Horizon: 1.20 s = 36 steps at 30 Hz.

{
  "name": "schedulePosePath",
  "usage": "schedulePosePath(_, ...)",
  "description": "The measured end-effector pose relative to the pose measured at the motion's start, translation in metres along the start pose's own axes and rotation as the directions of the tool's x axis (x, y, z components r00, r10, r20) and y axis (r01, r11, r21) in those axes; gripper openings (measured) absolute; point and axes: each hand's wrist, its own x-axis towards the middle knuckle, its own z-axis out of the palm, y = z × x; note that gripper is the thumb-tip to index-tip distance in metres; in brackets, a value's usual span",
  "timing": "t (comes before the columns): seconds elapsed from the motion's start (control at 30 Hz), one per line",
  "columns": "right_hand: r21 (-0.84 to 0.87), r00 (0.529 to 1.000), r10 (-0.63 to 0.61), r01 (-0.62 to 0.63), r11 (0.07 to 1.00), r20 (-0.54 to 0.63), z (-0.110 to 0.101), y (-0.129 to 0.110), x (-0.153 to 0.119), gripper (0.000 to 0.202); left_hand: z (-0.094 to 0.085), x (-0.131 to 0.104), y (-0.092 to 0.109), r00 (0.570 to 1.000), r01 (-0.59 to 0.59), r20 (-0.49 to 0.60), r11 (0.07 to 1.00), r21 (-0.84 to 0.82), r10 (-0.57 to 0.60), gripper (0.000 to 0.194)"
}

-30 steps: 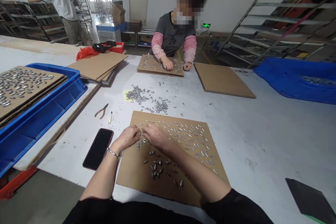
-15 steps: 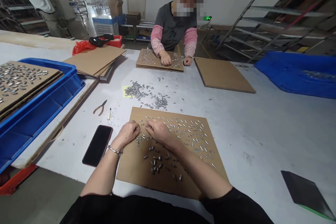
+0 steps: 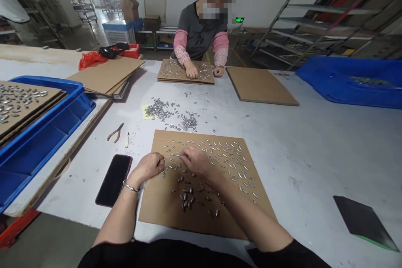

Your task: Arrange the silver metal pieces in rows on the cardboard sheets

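A brown cardboard sheet (image 3: 176,213) lies on the table in front of me, with many small silvery spindle-shaped metal pieces (image 3: 185,197) spread over it. At the sheet's left edge is my left hand (image 3: 150,165), its fingers curled closed; whatever they hold is hidden. My right hand (image 3: 197,161) is over the upper middle of the sheet, thumb and fingers pinched together beside several pieces. Anything in that pinch is too small to name. Rows of pieces cover the sheet's right side, while a looser cluster lies below my right hand.
Loose piles of metal pieces (image 3: 157,109) lie beyond the sheet. Pliers (image 3: 116,132), a small knife (image 3: 127,140) and a phone (image 3: 113,180) are at left. A blue tray (image 3: 75,111) holds loaded cardboard. Opposite, a co-worker's hand (image 3: 191,69) touches pieces on another cardboard stack.
My right hand has moved right, away from my left hand, which has drawn slightly left and down. The whole view has shifted a little.
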Motion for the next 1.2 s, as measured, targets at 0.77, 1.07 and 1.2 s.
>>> schedulePosePath(0.77,-0.125,0.991,-0.061,0.076,0.989,0.117,0.001,-0.012,-0.008,0.016,-0.006,0.004,-0.014,0.99,0.057,-0.119,0.985,-0.163,-0.077,0.03)
schedulePosePath(1.07,-0.093,0.963,-0.124,0.15,0.984,0.24,0.009,-0.019,-0.004,0.013,-0.006,0.006,-0.016,0.99,0.065,-0.112,0.984,-0.167,-0.084,0.03)
schedulePosePath(1.2,-0.005,0.975,-0.038,0.041,0.999,0.22,0.005,-0.02,-0.007,0.006,-0.007,0.004,-0.012,0.994,0.055,-0.08,0.986,-0.156,-0.068,0.026)
